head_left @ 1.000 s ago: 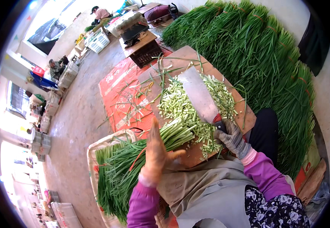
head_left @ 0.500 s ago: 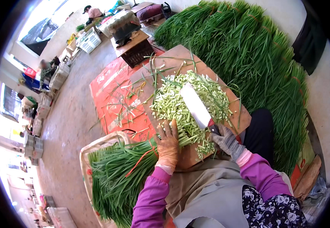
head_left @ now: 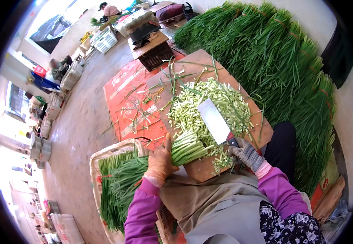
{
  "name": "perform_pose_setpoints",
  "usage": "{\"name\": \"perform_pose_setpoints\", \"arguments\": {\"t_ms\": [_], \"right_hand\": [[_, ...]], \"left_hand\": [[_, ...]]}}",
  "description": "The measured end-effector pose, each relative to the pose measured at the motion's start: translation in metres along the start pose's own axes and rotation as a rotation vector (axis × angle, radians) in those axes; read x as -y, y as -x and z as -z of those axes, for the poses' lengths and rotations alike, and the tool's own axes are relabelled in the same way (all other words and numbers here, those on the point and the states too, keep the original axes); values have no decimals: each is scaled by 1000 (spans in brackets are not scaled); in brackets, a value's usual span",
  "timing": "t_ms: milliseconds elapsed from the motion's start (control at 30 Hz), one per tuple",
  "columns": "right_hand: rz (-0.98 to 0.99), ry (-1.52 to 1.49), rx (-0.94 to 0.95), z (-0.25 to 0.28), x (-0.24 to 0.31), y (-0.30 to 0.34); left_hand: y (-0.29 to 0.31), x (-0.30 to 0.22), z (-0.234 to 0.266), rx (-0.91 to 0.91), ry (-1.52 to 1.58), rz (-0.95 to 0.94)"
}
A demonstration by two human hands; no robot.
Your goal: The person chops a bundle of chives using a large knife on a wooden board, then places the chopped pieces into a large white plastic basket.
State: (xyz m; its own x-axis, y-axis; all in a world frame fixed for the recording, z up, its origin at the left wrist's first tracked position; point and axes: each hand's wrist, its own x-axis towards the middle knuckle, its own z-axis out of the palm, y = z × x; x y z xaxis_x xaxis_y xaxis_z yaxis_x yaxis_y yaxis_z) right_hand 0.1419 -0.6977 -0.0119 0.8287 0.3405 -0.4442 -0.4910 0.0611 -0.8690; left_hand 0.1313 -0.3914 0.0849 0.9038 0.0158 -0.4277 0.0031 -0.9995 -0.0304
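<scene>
My left hand (head_left: 160,160), in an orange-tan glove, is closed round a bunch of garlic chives (head_left: 186,147). Their pale cut ends point right across the wooden board (head_left: 164,81), and the long green leaves trail left over a basket (head_left: 93,166). In a grey knit glove, my right hand (head_left: 247,154) grips the handle of a cleaver (head_left: 214,120). Its broad blade lies over a heap of short chopped stalk pieces (head_left: 209,87), just right of the bunch's cut ends. Loose leaves are strewn on the far side of the board.
A large bank of banded green bunches (head_left: 261,53) lines the right side. Red sheeting (head_left: 123,97) covers the floor left of the board, with a small wooden stool (head_left: 154,51) beyond. White crates (head_left: 104,40) and a seated person (head_left: 60,69) are farther left.
My left hand has moved left along the bunch and now wraps it, baring more pale stalk over the board. The cleaver stays over the chopped pieces in my right hand.
</scene>
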Motion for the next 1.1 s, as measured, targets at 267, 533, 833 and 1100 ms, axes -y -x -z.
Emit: {"name": "perform_pose_setpoints", "arguments": {"t_ms": [267, 533, 833, 1100], "right_hand": [[-10, 61, 11, 2, 11, 6], [289, 1223, -302, -9, 10, -1], [449, 1534, -12, -90, 46, -5], [501, 1662, 63, -107, 50, -20]], "left_hand": [[29, -36, -44, -531, -266, 178], [16, -40, -70, -602, -405, 166], [13, -40, -67, -610, -400, 190], [8, -42, -70, -515, -422, 260]]}}
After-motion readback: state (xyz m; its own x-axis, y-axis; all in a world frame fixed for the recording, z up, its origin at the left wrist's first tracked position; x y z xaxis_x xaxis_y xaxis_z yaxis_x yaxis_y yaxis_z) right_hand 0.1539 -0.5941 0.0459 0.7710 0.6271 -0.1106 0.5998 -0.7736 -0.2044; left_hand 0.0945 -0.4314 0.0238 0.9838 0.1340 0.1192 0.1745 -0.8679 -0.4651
